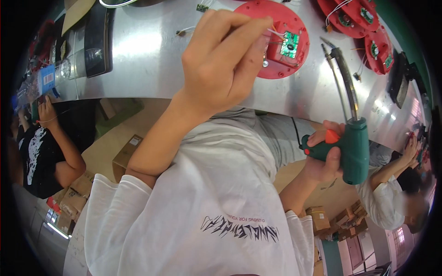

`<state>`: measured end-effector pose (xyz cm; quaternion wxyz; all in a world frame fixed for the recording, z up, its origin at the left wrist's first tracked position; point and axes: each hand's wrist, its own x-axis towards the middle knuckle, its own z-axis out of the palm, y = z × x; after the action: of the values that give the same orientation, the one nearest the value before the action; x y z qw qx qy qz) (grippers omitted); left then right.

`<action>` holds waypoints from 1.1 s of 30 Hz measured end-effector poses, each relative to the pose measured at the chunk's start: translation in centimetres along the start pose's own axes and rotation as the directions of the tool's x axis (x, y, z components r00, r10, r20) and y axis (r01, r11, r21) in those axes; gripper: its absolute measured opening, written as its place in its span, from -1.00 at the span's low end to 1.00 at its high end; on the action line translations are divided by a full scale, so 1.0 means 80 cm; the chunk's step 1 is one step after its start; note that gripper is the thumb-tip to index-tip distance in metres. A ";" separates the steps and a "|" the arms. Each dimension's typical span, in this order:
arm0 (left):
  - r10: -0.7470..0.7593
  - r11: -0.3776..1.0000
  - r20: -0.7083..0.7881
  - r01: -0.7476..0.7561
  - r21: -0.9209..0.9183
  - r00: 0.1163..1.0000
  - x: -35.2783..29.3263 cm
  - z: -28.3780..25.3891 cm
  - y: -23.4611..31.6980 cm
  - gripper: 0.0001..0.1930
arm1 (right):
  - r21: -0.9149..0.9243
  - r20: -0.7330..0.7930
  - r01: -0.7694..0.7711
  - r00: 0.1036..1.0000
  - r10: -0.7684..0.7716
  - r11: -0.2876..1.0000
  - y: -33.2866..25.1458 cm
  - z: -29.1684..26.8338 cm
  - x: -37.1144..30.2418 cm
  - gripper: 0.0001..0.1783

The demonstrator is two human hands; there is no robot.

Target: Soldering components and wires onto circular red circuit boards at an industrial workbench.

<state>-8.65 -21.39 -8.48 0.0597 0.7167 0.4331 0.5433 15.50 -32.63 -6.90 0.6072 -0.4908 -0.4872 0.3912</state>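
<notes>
My left hand (221, 62) is raised over the metal bench, its fingers pinched together on a thin white wire (276, 32). That wire runs to a small green circuit board (289, 44) on a round red plastic plate (281, 73). The hand covers the left part of the plate. My right hand (322, 165) is wrapped round the handle of a green soldering gun (354, 154) with a red trigger. Its long metal tip and curved feed tube point up beside the plate's right edge, apart from the board.
More red plates (354, 23) with boards and wires lie at the far right of the bench (147, 55). A dark tray (98, 46) rests at the left. Co-workers sit on both sides, one in a black shirt (41, 161). Cardboard boxes (317, 218) stand on the floor.
</notes>
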 end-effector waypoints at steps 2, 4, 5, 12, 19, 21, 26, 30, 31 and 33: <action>-0.043 0.999 0.042 0.043 0.011 0.998 0.008 -0.005 0.012 -0.78 | 0.013 0.014 0.009 1.000 -0.010 1.000 -0.002 0.001 0.000 -0.42; -0.087 0.996 0.074 0.086 0.020 0.993 0.011 -0.005 0.014 -0.78 | -0.022 0.068 0.006 0.998 -0.005 1.000 -0.003 0.001 0.000 -0.44; -0.002 1.000 0.106 -0.001 0.027 0.994 0.009 -0.006 0.011 -0.79 | -0.026 0.061 0.001 0.998 0.000 1.000 -0.004 0.000 -0.002 -0.44; 0.459 0.799 -0.404 -0.566 -0.203 0.791 0.003 0.069 -0.054 -0.82 | -0.120 0.167 -0.070 0.982 0.090 0.990 -0.006 -0.004 -0.017 -0.47; 0.472 0.831 -0.355 -0.542 -0.124 0.807 -0.001 0.064 -0.051 -0.81 | -0.137 0.111 -0.041 0.992 0.056 0.990 -0.004 0.005 -0.017 -0.49; 0.485 0.843 -0.305 -0.531 -0.086 0.820 -0.002 0.061 -0.049 -0.82 | -0.148 0.140 -0.026 0.989 0.047 0.989 -0.003 0.003 -0.013 -0.49; 0.451 0.873 -0.262 -0.483 -0.068 0.853 0.003 0.053 -0.041 -0.82 | -0.164 0.183 0.055 0.983 -0.025 0.985 0.000 0.000 -0.010 -0.49; 0.026 0.999 0.104 -0.021 -0.047 0.994 -0.008 0.017 -0.001 -0.84 | -0.142 0.143 0.013 0.990 0.008 0.990 0.000 0.002 -0.016 -0.47; 0.034 0.999 0.102 -0.030 -0.043 0.994 -0.007 0.017 -0.002 -0.84 | -0.142 0.138 -0.010 0.990 0.030 0.990 0.000 0.004 -0.016 -0.46; 0.011 0.998 0.098 -0.005 -0.055 0.995 -0.012 0.017 -0.001 -0.84 | -0.140 0.121 -0.004 0.992 0.021 0.990 0.002 0.003 -0.020 -0.46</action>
<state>-7.56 -21.45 -9.75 0.0982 0.7425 0.4118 0.5191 14.92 -34.06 -7.39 0.5378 -0.5102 -0.5468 0.3892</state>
